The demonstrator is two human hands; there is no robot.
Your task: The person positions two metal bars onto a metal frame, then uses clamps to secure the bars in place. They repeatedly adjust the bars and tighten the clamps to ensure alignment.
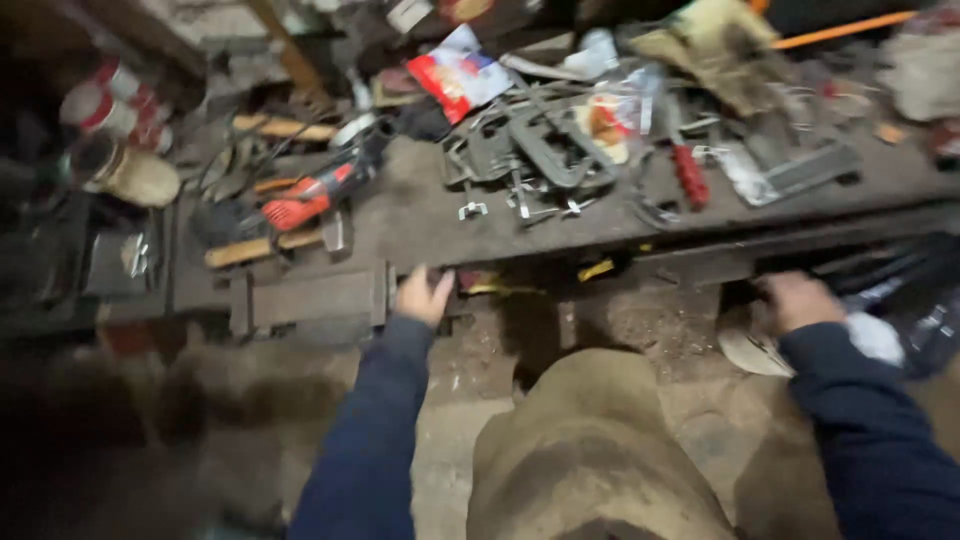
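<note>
My left hand (423, 294) rests against the front edge of a dark, dirty workbench (420, 215), fingers curled on the edge beside a metal bracket (310, 298). My right hand (797, 300) reaches under the bench at the right, close to a pale round object (748, 350) and a dark plastic bag (900, 290); the blur hides whether it grips anything. Both arms wear dark blue sleeves. My knee in tan trousers (590, 450) fills the lower middle.
On the bench lie a red angle grinder (315, 195), wooden-handled tools (262, 246), several grey metal clamps (540, 150), a red-handled tool (689, 176), a red and white packet (460, 72) and cans (110, 110) at far left. Dirt floor lies below.
</note>
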